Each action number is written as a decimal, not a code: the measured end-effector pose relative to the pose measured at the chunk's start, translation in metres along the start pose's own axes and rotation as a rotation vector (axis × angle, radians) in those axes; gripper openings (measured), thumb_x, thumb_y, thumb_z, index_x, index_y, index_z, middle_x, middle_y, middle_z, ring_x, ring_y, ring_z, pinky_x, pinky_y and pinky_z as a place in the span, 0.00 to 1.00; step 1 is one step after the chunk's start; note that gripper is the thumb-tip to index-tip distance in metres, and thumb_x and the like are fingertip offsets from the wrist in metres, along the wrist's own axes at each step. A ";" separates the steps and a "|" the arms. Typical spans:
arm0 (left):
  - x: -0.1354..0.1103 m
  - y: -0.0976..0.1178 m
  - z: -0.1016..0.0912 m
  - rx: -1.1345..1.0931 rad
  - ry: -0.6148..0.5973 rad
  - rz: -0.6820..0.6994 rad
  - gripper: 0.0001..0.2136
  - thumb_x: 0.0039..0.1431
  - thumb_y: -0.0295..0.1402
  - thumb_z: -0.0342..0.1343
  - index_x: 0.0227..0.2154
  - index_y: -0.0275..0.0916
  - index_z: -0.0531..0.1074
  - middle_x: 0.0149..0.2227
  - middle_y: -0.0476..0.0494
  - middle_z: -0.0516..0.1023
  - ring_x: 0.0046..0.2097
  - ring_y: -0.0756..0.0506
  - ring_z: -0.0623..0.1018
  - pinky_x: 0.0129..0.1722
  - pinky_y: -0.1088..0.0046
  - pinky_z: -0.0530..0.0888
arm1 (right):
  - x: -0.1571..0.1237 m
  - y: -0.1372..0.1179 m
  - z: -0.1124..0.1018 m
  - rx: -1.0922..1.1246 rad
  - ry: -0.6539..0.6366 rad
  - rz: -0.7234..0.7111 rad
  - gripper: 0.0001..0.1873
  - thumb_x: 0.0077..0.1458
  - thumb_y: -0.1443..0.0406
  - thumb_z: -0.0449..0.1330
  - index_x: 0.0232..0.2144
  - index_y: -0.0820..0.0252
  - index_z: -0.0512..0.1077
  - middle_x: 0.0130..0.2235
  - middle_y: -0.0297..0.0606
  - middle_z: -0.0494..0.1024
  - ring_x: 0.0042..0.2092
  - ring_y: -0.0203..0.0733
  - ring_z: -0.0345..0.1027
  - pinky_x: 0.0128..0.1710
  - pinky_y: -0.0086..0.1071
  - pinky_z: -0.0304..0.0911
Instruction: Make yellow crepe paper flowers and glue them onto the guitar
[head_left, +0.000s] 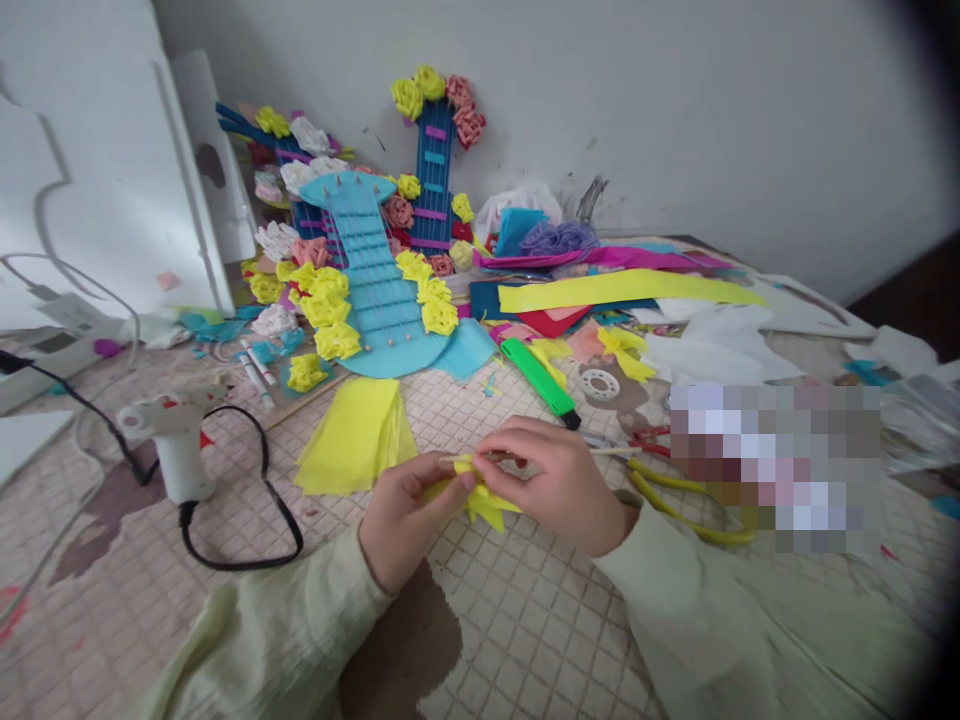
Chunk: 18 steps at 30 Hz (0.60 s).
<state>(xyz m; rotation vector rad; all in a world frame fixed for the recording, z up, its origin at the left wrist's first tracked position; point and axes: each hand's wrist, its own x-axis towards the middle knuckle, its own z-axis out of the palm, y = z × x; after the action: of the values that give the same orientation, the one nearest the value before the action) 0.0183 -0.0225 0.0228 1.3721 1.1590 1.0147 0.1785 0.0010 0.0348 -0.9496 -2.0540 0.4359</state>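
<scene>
My left hand (401, 515) is closed on a folded piece of yellow paper (484, 505) just above the checked table cover. My right hand (551, 480) pinches the same paper from the right, together with a thin wooden stick (615, 451) that runs across its top. Both hands meet at the centre of the view. A stack of yellow paper sheets (352, 432) lies just behind my left hand.
A white glue gun (174, 440) with a black cord stands at left. A green marker (538, 377), scissors with yellow handles (675, 490), coloured paper strips (622, 288) and blue guitar-shaped crafts with paper roses (375, 285) fill the back. A blurred patch (776, 465) sits at right.
</scene>
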 end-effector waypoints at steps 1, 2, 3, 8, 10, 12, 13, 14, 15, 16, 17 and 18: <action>0.000 0.000 0.000 0.010 0.005 0.002 0.07 0.48 0.33 0.56 0.29 0.35 0.75 0.27 0.45 0.77 0.31 0.49 0.74 0.29 0.77 0.71 | 0.000 0.000 0.000 0.006 0.012 0.006 0.04 0.50 0.68 0.56 0.26 0.60 0.70 0.28 0.34 0.74 0.30 0.34 0.66 0.30 0.28 0.61; 0.000 0.001 0.000 0.022 0.011 0.006 0.08 0.49 0.33 0.56 0.29 0.35 0.75 0.28 0.44 0.78 0.31 0.48 0.75 0.29 0.76 0.71 | 0.000 -0.001 0.001 0.014 0.024 0.015 0.03 0.49 0.68 0.56 0.26 0.60 0.70 0.28 0.34 0.74 0.30 0.34 0.66 0.30 0.28 0.62; 0.001 0.001 0.000 0.036 0.017 0.011 0.08 0.49 0.34 0.56 0.29 0.35 0.75 0.28 0.44 0.78 0.31 0.48 0.75 0.30 0.76 0.72 | 0.000 -0.001 0.001 0.023 0.032 0.027 0.02 0.48 0.69 0.57 0.27 0.60 0.70 0.28 0.34 0.74 0.29 0.34 0.66 0.30 0.28 0.62; 0.003 0.001 0.000 0.089 0.037 0.042 0.09 0.51 0.34 0.54 0.29 0.34 0.76 0.29 0.43 0.79 0.32 0.47 0.76 0.32 0.74 0.73 | -0.001 -0.003 0.001 0.053 0.020 0.094 0.03 0.46 0.70 0.58 0.28 0.60 0.71 0.28 0.34 0.73 0.30 0.34 0.66 0.29 0.27 0.62; 0.003 0.001 -0.001 0.092 0.037 0.054 0.09 0.52 0.34 0.53 0.30 0.35 0.76 0.29 0.44 0.79 0.32 0.47 0.76 0.32 0.74 0.73 | -0.001 -0.004 0.001 0.057 0.006 0.103 0.03 0.47 0.69 0.58 0.28 0.60 0.71 0.29 0.34 0.73 0.30 0.33 0.65 0.29 0.27 0.62; 0.003 0.000 -0.003 0.100 0.039 0.065 0.09 0.52 0.33 0.53 0.31 0.36 0.76 0.30 0.44 0.79 0.32 0.48 0.76 0.32 0.75 0.73 | 0.000 -0.004 0.000 0.075 -0.030 0.099 0.04 0.47 0.69 0.58 0.29 0.60 0.71 0.29 0.34 0.73 0.29 0.33 0.64 0.28 0.27 0.62; 0.003 0.000 -0.003 0.107 0.041 0.070 0.09 0.52 0.33 0.53 0.31 0.36 0.76 0.29 0.45 0.79 0.32 0.48 0.76 0.32 0.75 0.73 | 0.000 -0.004 -0.001 0.089 -0.056 0.100 0.04 0.48 0.68 0.57 0.30 0.60 0.71 0.30 0.34 0.73 0.29 0.32 0.64 0.28 0.27 0.62; 0.003 0.000 -0.004 0.116 0.044 0.076 0.09 0.52 0.33 0.53 0.31 0.37 0.76 0.29 0.45 0.79 0.32 0.48 0.76 0.32 0.75 0.73 | 0.000 -0.004 -0.002 0.105 -0.082 0.103 0.05 0.49 0.68 0.56 0.31 0.61 0.71 0.30 0.35 0.73 0.29 0.32 0.64 0.28 0.26 0.62; 0.003 0.000 -0.004 0.126 0.048 0.082 0.08 0.52 0.33 0.53 0.31 0.37 0.76 0.29 0.46 0.79 0.32 0.48 0.76 0.32 0.76 0.73 | 0.001 -0.004 -0.003 0.120 -0.108 0.110 0.06 0.50 0.68 0.55 0.31 0.61 0.72 0.30 0.35 0.73 0.29 0.32 0.65 0.28 0.26 0.62; 0.004 -0.001 -0.005 0.137 0.051 0.089 0.08 0.53 0.33 0.53 0.32 0.37 0.76 0.29 0.46 0.79 0.32 0.49 0.76 0.32 0.76 0.73 | 0.001 -0.003 -0.004 0.131 -0.132 0.121 0.06 0.51 0.68 0.54 0.31 0.61 0.72 0.30 0.35 0.74 0.29 0.32 0.65 0.28 0.26 0.62; 0.004 -0.001 -0.005 0.150 0.055 0.095 0.08 0.53 0.33 0.53 0.32 0.37 0.76 0.29 0.46 0.79 0.32 0.49 0.76 0.33 0.76 0.73 | 0.001 -0.003 -0.004 0.138 -0.150 0.133 0.07 0.52 0.68 0.53 0.31 0.61 0.72 0.30 0.35 0.74 0.30 0.32 0.66 0.28 0.26 0.62; 0.004 -0.001 -0.005 0.163 0.057 0.100 0.08 0.53 0.33 0.53 0.32 0.37 0.76 0.29 0.46 0.79 0.32 0.49 0.76 0.33 0.76 0.73 | 0.001 -0.002 -0.005 0.140 -0.162 0.148 0.07 0.53 0.68 0.53 0.31 0.61 0.72 0.30 0.35 0.75 0.30 0.32 0.67 0.28 0.25 0.62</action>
<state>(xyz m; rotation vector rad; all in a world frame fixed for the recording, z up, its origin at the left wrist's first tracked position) 0.0143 -0.0175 0.0221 1.5507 1.2482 1.0545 0.1805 0.0000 0.0396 -1.0122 -2.0729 0.7472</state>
